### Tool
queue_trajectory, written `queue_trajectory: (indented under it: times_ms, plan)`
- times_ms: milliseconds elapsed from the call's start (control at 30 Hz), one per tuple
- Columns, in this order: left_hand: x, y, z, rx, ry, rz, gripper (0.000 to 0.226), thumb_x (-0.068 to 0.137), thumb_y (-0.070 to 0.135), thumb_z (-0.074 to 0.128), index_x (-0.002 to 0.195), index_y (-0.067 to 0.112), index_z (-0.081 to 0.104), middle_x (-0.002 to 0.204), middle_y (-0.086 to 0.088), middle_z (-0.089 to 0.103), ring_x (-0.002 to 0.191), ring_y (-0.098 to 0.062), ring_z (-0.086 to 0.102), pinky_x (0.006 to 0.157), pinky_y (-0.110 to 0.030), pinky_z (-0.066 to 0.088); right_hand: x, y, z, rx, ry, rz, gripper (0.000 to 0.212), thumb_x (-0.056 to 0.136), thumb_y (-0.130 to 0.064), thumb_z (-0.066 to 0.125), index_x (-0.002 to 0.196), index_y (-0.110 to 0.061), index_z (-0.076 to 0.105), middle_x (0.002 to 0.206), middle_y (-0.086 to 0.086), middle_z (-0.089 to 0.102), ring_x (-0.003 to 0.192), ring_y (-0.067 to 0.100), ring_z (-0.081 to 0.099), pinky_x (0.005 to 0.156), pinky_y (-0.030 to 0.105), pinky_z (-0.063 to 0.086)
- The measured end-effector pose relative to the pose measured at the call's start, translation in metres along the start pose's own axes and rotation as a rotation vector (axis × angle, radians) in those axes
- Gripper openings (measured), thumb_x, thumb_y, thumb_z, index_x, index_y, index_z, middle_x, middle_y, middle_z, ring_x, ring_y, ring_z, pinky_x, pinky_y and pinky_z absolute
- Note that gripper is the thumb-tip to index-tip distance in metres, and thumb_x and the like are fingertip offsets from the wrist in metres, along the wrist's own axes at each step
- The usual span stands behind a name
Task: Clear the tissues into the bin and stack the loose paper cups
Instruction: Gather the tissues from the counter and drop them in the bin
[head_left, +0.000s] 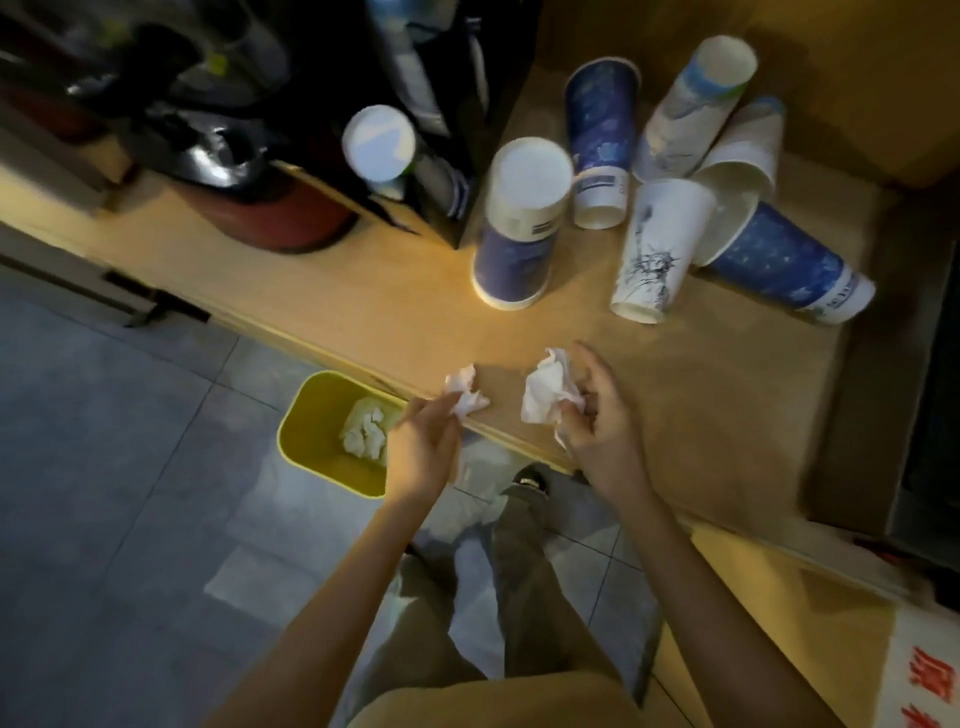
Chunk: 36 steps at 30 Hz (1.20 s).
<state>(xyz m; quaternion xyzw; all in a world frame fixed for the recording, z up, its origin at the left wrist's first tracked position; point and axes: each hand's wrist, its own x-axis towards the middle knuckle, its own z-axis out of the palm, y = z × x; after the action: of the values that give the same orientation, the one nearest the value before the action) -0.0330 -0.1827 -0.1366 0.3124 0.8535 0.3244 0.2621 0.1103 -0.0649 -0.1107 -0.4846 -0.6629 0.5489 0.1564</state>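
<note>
My left hand (423, 449) pinches a small crumpled white tissue (465, 389) at the wooden counter's front edge. My right hand (605, 426) grips a larger crumpled tissue (545, 395) just above the counter. On the floor below the edge, left of my left hand, stands a yellow bin (306, 447) with crumpled tissues (363, 434) inside. Several loose paper cups sit further back: an upside-down blue cup (519, 234), a white cup with a statue drawing (654, 254), a blue cup lying on its side (779, 260), another blue cup (600, 140) and white cups (691, 104) behind.
The wooden counter (395, 312) runs diagonally. A black bag (457, 104) with a white-lidded container (379, 143) stands at the back left, beside a dark red pot (270, 213). Grey tiled floor (114, 467) lies to the left. My legs are below the counter edge.
</note>
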Motion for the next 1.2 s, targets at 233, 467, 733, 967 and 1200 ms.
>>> queue_trajectory:
  times_ms: [233,467,733,967,1200]
  plan:
    - [-0.027,-0.106,-0.069,-0.106,0.1,-0.347,0.025,0.087,0.006,0.055,0.108,0.004,0.068,0.112,-0.018,0.062,0.099,-0.032,0.061,0.086,-0.033,0.047,-0.019,0.0,0.109,-0.154,-0.093,-0.017,0.028,0.082,0.006,0.055,0.109,0.003,0.065,0.105,0.018,0.069,0.098,0.032,0.064,0.078,0.025,0.047]
    - [-0.022,-0.204,-0.094,-0.15,-0.096,-0.557,0.05,0.083,0.026,0.047,0.13,0.01,0.052,0.118,-0.022,0.057,0.104,-0.036,0.059,0.086,-0.042,0.049,-0.013,0.042,0.206,-0.123,-0.161,0.238,0.018,0.083,-0.008,0.051,0.09,-0.005,0.068,0.092,0.021,0.067,0.087,0.021,0.061,0.074,0.03,0.039]
    - [0.025,-0.295,-0.024,-0.15,-0.168,-0.637,0.041,0.081,0.013,0.066,0.121,0.006,0.059,0.118,-0.019,0.065,0.106,-0.032,0.061,0.089,-0.035,0.047,0.042,0.14,0.296,-0.153,-0.264,0.396,0.02,0.077,-0.002,0.055,0.093,-0.012,0.062,0.082,0.011,0.06,0.065,0.016,0.055,0.051,0.013,0.041]
    - [0.069,-0.361,0.054,0.192,-0.246,-0.389,0.026,0.091,0.026,0.053,0.113,0.02,0.065,0.109,-0.008,0.07,0.097,-0.028,0.064,0.08,-0.033,0.05,0.097,0.23,0.348,-0.458,-0.355,0.217,0.02,0.076,-0.009,0.059,0.095,-0.006,0.066,0.086,0.007,0.062,0.08,0.016,0.052,0.063,0.016,0.033]
    - [0.107,-0.42,0.119,0.464,-0.465,-0.402,0.025,0.095,0.012,0.041,0.116,0.009,0.056,0.123,-0.012,0.054,0.106,-0.03,0.062,0.085,-0.034,0.05,0.145,0.296,0.406,-0.825,-0.556,0.23,0.022,0.09,-0.003,0.049,0.111,-0.003,0.058,0.119,0.015,0.061,0.112,0.03,0.057,0.083,0.025,0.045]
